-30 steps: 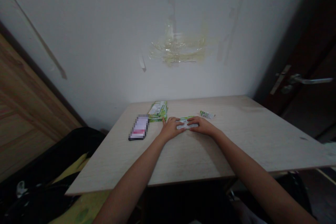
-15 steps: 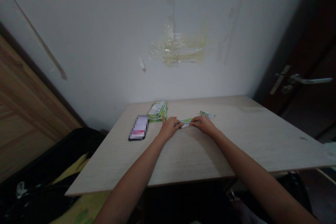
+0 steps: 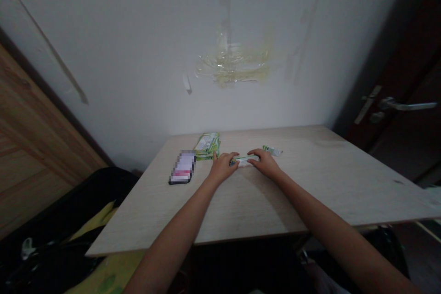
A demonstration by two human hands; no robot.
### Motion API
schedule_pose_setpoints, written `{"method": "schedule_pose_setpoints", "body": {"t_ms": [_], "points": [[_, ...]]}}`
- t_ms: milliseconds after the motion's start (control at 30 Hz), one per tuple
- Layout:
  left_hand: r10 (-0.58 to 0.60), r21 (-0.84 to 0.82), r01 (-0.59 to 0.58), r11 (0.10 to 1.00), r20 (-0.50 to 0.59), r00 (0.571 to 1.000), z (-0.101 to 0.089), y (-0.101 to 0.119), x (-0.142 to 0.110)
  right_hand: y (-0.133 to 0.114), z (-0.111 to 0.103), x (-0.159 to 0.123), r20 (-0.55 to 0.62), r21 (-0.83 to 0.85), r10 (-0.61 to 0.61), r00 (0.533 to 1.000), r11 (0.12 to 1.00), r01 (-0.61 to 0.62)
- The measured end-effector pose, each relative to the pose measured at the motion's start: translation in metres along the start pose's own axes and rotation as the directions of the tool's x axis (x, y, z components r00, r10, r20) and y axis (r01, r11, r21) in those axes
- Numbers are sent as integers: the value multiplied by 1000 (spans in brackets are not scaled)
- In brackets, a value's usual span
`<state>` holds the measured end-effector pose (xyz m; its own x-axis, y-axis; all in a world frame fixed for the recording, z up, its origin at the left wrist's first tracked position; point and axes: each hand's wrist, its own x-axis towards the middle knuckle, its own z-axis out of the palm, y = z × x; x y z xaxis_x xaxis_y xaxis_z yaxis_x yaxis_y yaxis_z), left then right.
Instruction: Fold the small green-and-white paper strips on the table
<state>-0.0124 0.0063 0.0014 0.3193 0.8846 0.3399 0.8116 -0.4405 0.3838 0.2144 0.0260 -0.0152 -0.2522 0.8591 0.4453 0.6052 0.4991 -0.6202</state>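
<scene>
A green-and-white wrapper (image 3: 243, 161), folded into a narrow strip, lies between my hands low on the table. My left hand (image 3: 223, 165) has its thumb and fingers curved around the strip's left end. At the right end my right hand (image 3: 265, 163) holds it in the same way, index finger arched above and thumb at the near edge. Parts of both ends are hidden by the fingers. Just behind my left hand lies a pile of green-and-white wrappers (image 3: 207, 143). Beyond my right hand rests another folded wrapper strip (image 3: 272, 150).
A phone (image 3: 182, 167) with a blurred screen lies left of my left hand on the pale wooden table (image 3: 241, 211). The wall (image 3: 144, 55), with old tape on it, rises behind the table. A dark door with a metal handle (image 3: 409, 105) stands at right.
The index fingers have lifted and the gap between fingers and thumbs has widened. More of the strip's white side shows now. The phone, pile and other strip have stayed put.
</scene>
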Motion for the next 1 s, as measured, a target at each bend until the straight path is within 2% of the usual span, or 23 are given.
{"method": "schedule_pose_setpoints", "body": {"t_ms": [167,400,667,800,900,1000], "points": [[-4,-30,5,1000,22,1000,4,-2,0,-1,5,-2,28,-100,-49,998,994,52],[41,-38,-38,999,86,995,4,-2,1,1,8,-2,69,-273,-43,997,960,61],[39,-23,-38,999,48,998,11,-7,-1,-5,-3,-5,142,-280,-141,980,944,176],[64,9,-65,998,74,995,10,-8,-2,-13,-9,-5,213,-298,-182,960,924,241],[79,16,-81,997,76,994,8,-7,-2,-16,-12,-5,276,-296,-197,941,914,278],[93,25,-95,995,71,993,6,-6,-2,-18,-13,-5,287,-334,-189,939,899,283]]}}
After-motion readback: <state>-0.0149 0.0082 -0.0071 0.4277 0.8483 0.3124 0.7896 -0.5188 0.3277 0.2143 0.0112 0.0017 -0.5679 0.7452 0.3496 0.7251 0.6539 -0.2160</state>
